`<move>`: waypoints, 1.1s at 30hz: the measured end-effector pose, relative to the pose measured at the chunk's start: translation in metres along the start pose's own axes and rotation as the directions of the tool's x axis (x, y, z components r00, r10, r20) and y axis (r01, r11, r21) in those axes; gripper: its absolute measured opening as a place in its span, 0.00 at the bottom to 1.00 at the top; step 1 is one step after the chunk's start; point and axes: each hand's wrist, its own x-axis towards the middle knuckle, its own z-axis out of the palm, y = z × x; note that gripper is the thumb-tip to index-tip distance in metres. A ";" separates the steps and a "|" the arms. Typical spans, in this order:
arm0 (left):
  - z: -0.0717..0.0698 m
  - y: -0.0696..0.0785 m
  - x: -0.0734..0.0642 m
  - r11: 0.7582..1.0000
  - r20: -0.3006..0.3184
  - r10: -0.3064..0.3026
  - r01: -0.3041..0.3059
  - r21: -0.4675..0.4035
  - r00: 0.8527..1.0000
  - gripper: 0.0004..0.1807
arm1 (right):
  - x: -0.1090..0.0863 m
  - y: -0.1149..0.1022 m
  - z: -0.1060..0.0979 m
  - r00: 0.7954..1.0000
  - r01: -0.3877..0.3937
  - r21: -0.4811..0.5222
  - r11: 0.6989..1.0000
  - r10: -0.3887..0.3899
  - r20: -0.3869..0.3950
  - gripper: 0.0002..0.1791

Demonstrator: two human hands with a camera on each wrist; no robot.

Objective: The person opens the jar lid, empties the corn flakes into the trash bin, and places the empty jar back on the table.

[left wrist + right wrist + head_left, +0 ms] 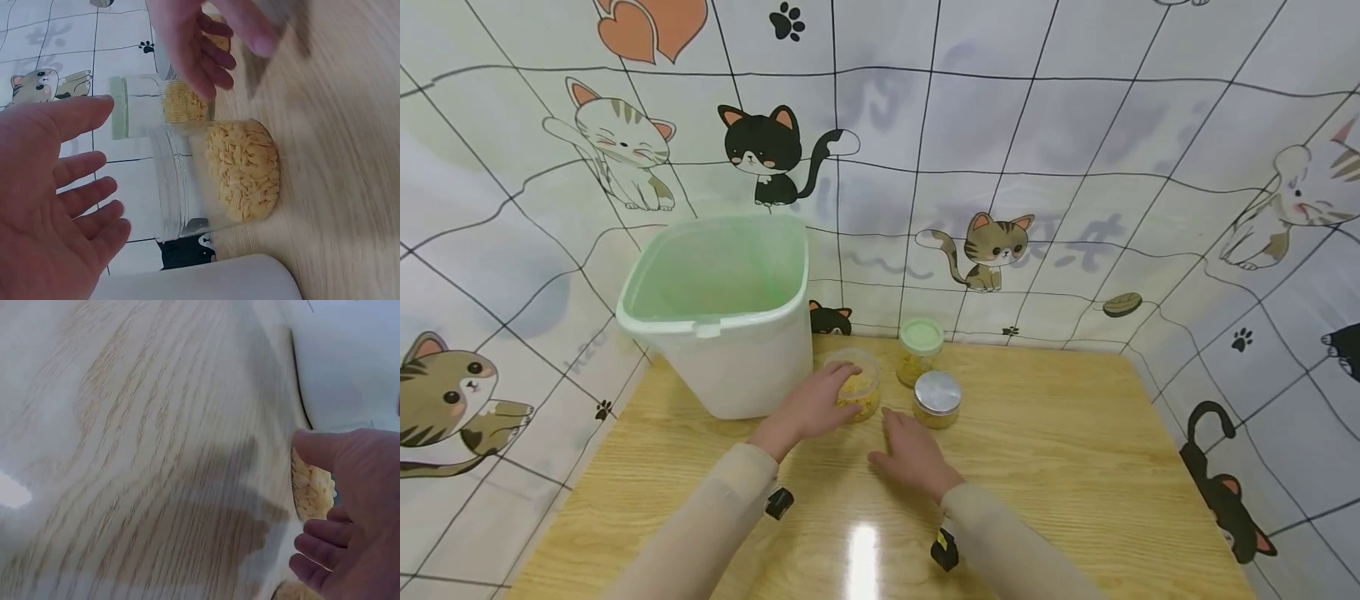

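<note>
Clear jar of yellow flakes (865,387) stands upright on the desk (1037,467), just beside the white bin (756,371) and left of two smaller jars. Its flat base bears its weight, so it needs no support from either hand. The left hand (815,403) reaches over the jar's near left side, the grip wide, thumb well apart from the fingers; that spread probably suits the broad round body. In the left wrist view the fingers look apart from the jar wall, with nothing between them. The right hand (916,454) hangs low in front of the jars, its grip also fairly wide and holding nothing, fingers slightly bent. With one hand at each side, the pair seems set to steady the jar from both flanks. The green-lidded jar (919,352) stands behind the silver-lidded jar (937,400), both upright, likely grouped there to keep them within easy reach. Whether the flake jar wears a clear lid, I cannot tell.
</note>
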 end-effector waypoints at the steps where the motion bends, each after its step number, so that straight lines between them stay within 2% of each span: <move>1: 0.000 0.000 0.004 1.000 0.009 0.002 -0.002 -0.007 1.000 0.33 | 0.002 -0.001 0.001 1.000 -0.010 0.009 1.000 0.010 -0.007 0.44; 9: 0.001 0.003 0.029 0.999 0.032 -0.035 0.034 0.032 0.999 0.38 | 0.020 -0.002 0.008 0.993 -0.092 0.082 0.992 0.098 -0.066 0.42; 14: 0.006 -0.001 0.041 0.992 0.063 -0.108 0.104 0.067 0.992 0.46 | 0.027 -0.002 0.009 0.990 -0.125 0.117 0.985 0.131 -0.045 0.42; 20: 0.012 -0.003 0.048 0.981 0.068 -0.190 0.187 0.051 0.979 0.51 | 0.031 -0.006 0.009 0.987 -0.144 0.128 0.981 0.152 -0.054 0.44; 25: 0.015 -0.008 0.051 0.978 0.063 -0.206 0.204 0.033 0.977 0.54 | 0.032 -0.006 0.007 0.987 -0.148 0.135 0.980 0.155 -0.047 0.44; 33: 0.012 -0.005 0.049 0.972 0.101 -0.230 0.233 -0.014 0.968 0.55 | 0.029 -0.003 0.010 0.989 -0.133 0.185 0.974 0.142 -0.032 0.46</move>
